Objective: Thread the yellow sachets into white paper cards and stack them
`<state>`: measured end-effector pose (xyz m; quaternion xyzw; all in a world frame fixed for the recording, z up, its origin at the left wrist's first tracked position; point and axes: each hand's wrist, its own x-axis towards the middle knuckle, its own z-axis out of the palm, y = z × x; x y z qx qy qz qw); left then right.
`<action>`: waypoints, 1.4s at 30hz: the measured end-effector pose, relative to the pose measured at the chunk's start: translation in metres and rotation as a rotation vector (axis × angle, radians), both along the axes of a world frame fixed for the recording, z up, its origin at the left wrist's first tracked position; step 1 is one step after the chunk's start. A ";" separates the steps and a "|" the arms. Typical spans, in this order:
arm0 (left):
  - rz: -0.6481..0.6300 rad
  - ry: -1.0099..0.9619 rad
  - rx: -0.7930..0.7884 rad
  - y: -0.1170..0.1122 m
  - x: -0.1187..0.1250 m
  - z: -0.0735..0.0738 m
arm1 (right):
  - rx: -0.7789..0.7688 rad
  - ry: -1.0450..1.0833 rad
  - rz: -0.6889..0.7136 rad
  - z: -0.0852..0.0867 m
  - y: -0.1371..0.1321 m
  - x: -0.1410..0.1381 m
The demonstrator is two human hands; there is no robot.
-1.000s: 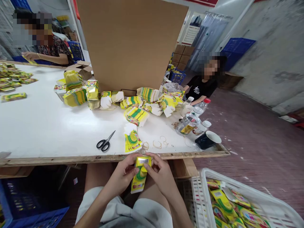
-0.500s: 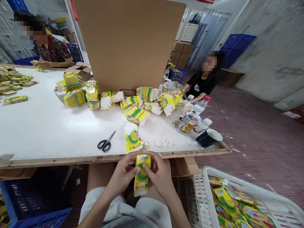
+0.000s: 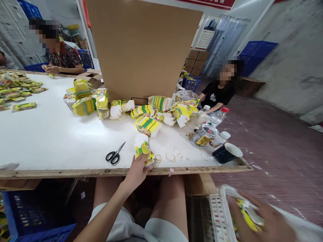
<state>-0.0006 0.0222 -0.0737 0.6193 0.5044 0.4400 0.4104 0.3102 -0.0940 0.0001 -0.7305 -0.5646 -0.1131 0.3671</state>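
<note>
At the table's front edge my left hand [image 3: 138,169] has its fingers closed on the near end of a small pile of flat yellow-and-green printed cards [image 3: 143,150]. Their white flaps point away from me. My right hand [image 3: 267,220], smeared by motion, is over the white plastic basket [image 3: 216,215] at the lower right. Between its thumb and fingers a yellow packet [image 3: 248,220] shows; whether it is gripped I cannot tell. Black-handled scissors [image 3: 114,155] lie left of the cards, and thin rubber bands [image 3: 170,157] lie to their right.
Bundles of folded yellow cartons [image 3: 148,126] line the table before a tall cardboard sheet [image 3: 146,50]. A dark mug [image 3: 223,154], bottles and a clear jar [image 3: 204,135] stand at the right edge. A blue crate [image 3: 37,215] is at lower left. Two people sit across the table.
The yellow packet both hands held above my lap is gone from there. My left hand has moved up to the cards; my right hand has swung right to the basket. The view has shifted slightly.
</note>
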 end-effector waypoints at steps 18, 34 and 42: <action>0.126 -0.505 -0.090 -0.018 -0.008 -0.001 | -0.186 1.116 0.487 -0.057 0.120 -0.166; -0.124 -0.897 -0.356 -0.048 -0.003 0.022 | -0.206 1.462 0.501 -0.055 0.047 -0.181; -0.016 -0.779 -0.318 -0.045 0.007 0.020 | -0.232 1.288 0.493 -0.055 0.039 -0.181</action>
